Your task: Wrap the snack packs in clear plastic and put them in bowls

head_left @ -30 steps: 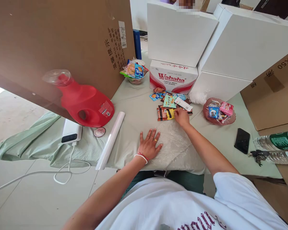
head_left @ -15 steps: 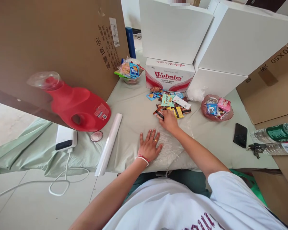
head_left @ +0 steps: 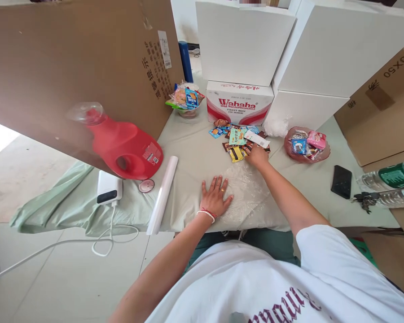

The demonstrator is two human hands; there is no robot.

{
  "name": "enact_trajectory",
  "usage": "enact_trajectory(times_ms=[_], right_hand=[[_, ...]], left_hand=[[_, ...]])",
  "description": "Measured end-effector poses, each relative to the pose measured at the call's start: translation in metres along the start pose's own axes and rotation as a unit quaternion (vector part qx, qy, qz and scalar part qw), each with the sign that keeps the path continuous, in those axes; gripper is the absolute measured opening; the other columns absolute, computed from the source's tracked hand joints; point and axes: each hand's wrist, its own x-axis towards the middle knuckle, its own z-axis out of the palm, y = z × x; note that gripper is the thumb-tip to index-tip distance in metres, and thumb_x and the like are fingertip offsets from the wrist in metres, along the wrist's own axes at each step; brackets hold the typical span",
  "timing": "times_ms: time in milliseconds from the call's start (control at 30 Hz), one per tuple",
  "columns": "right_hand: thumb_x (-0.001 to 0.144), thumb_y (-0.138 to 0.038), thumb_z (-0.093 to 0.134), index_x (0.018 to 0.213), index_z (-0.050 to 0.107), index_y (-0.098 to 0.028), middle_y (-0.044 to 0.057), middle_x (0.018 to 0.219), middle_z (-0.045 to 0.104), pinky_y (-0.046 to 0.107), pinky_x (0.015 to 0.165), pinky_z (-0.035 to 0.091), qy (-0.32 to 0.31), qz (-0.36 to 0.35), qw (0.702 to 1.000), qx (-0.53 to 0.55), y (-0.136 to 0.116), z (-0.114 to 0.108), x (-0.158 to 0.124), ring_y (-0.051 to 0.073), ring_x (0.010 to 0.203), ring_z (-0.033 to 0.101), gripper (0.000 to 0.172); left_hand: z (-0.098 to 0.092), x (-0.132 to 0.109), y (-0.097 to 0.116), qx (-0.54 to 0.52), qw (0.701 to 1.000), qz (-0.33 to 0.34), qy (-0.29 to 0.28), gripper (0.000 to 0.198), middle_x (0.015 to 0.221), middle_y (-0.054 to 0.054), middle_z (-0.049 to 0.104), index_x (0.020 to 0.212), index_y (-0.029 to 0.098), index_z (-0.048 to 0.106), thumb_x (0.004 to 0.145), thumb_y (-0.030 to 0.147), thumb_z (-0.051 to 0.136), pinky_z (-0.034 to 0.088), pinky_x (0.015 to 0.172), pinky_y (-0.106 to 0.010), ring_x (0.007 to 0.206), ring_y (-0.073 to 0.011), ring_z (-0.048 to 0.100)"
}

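Note:
My left hand point(head_left: 216, 196) lies flat with fingers spread on the table cover, at the left edge of a crumpled clear plastic sheet point(head_left: 244, 190). My right hand point(head_left: 257, 157) reaches to the lower right of a pile of snack packets; its fingertips are hidden among them, so what they hold, if anything, does not show. The pile has a mint-green packet point(head_left: 236, 137), a white packet point(head_left: 256, 139), a yellow packet point(head_left: 236, 154), blue packets point(head_left: 216, 132) and several brown ones.
Behind the pile stands a Wahaha box point(head_left: 239, 104). A pink glass bowl point(head_left: 301, 157) of snacks and a phone point(head_left: 341, 181) are right. Left are a plastic roll point(head_left: 162, 195), a red jug point(head_left: 128, 150), a power bank point(head_left: 109, 188) and another snack bowl point(head_left: 187, 113).
My right hand has moved right along the front of the pile, and the dark packet that was at its fingers no longer shows there. The whole view has shifted slightly.

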Motion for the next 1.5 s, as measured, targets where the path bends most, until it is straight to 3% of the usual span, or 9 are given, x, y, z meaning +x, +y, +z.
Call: enact_trajectory(times_ms=[200,300,433,567,700,833,1300,1400,1500], right_hand=[[0.091,-0.036,0.066,0.137,0.054,-0.009,0.024,0.132,0.062,0.040,0.094,0.050,0.038,-0.009,0.999,0.002,0.036,-0.035,-0.025,0.033,0.117,0.066,0.055],[0.090,-0.034,0.063,0.140,0.051,-0.012,0.019,0.134,0.061,0.034,0.094,0.047,0.069,-0.111,0.991,0.028,0.062,-0.056,-0.058,0.029,0.120,0.063,0.056],[0.081,-0.026,0.073,0.139,0.054,-0.021,0.011,0.132,0.065,0.032,0.090,0.049,-0.054,-0.278,0.958,0.039,0.073,-0.048,-0.115,0.027,0.116,0.064,0.060],[0.087,-0.024,0.068,0.140,0.056,-0.023,0.010,0.130,0.065,0.029,0.082,0.048,-0.158,-0.292,0.943,-0.020,0.058,-0.019,-0.148,0.026,0.109,0.068,0.054],[0.090,-0.030,0.070,0.142,0.055,-0.023,0.010,0.142,0.059,0.030,0.082,0.048,-0.154,-0.294,0.943,-0.025,0.047,-0.010,-0.149,0.026,0.115,0.067,0.054],[0.093,-0.030,0.067,0.133,0.058,-0.021,0.010,0.130,0.065,0.030,0.079,0.047,-0.151,-0.287,0.945,-0.047,0.044,-0.014,-0.149,0.026,0.109,0.069,0.042],[0.094,-0.027,0.063,0.136,0.056,-0.021,0.012,0.130,0.066,0.033,0.080,0.050,-0.134,-0.313,0.937,-0.083,0.036,-0.013,-0.146,0.029,0.108,0.070,0.044],[0.093,-0.025,0.065,0.150,0.048,-0.022,0.014,0.154,0.052,0.036,0.087,0.053,-0.145,-0.326,0.933,-0.056,0.041,-0.012,-0.147,0.030,0.119,0.067,0.059],[0.098,-0.031,0.061,0.160,0.037,-0.025,0.013,0.167,0.034,0.041,0.095,0.055,-0.100,-0.321,0.941,0.024,0.067,-0.014,-0.156,0.030,0.129,0.061,0.067]], left_hand=[[0.000,0.001,0.002,0.008,1.000,-0.016,-0.007,0.080,0.172,-0.016,0.025,0.166,0.016,0.025,0.101,0.061,0.037,0.004,0.129,-0.065,0.160,-0.0334,0.024],[-0.002,0.002,0.003,0.017,0.999,-0.019,-0.019,0.079,0.173,-0.015,0.023,0.166,0.015,0.027,0.101,0.061,0.036,0.004,0.129,-0.066,0.160,-0.0342,0.022],[-0.001,0.003,0.002,0.030,0.999,-0.017,-0.027,0.077,0.173,-0.014,0.024,0.165,0.015,0.028,0.102,0.059,0.034,0.006,0.128,-0.069,0.161,-0.0358,0.020],[0.002,0.002,0.000,0.034,0.999,-0.013,-0.015,0.075,0.172,-0.015,0.024,0.165,0.015,0.029,0.103,0.057,0.033,0.007,0.128,-0.069,0.160,-0.0349,0.023],[0.003,0.001,0.000,0.031,0.999,-0.011,-0.006,0.073,0.171,-0.014,0.028,0.164,0.017,0.031,0.103,0.057,0.034,0.009,0.128,-0.067,0.160,-0.0342,0.025],[0.002,0.002,0.000,0.025,1.000,-0.017,-0.003,0.073,0.171,-0.014,0.029,0.164,0.018,0.032,0.103,0.056,0.037,0.009,0.128,-0.067,0.160,-0.0349,0.025],[0.006,-0.006,0.003,0.014,0.999,-0.027,0.017,0.068,0.170,-0.018,0.030,0.163,0.015,0.034,0.105,0.049,0.035,0.014,0.127,-0.068,0.158,-0.0342,0.031],[0.004,-0.011,-0.001,-0.016,0.997,-0.043,0.063,0.065,0.169,-0.019,0.031,0.162,0.014,0.036,0.105,0.045,0.038,0.018,0.127,-0.066,0.158,-0.0348,0.029],[-0.002,-0.022,-0.009,-0.025,0.992,-0.010,0.123,0.056,0.168,-0.016,0.037,0.157,0.020,0.046,0.102,0.034,0.046,0.011,0.128,-0.067,0.160,-0.0351,0.025]])
